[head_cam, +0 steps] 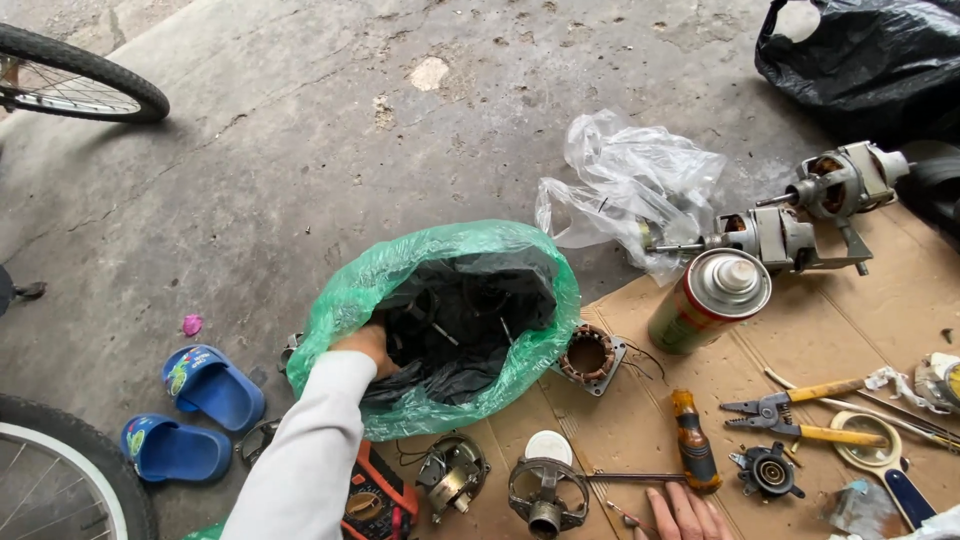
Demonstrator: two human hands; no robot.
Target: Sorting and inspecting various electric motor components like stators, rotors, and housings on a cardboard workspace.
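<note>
Left hand (368, 347) inside green bag (400, 270) rim; right hand (683, 512) on cardboard (880, 290).

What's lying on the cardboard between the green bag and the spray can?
In the head view, a motor stator with copper windings lies on the cardboard, between the green bag and the spray can, close against the bag's edge.

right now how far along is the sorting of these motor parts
Already out on the cardboard: a stator, two motors, end housings, a spray can and pliers. In hand: the left hand reaches into the green bag, where dark parts show. The right hand rests on the cardboard. How much is left in the bag is unclear.
</note>
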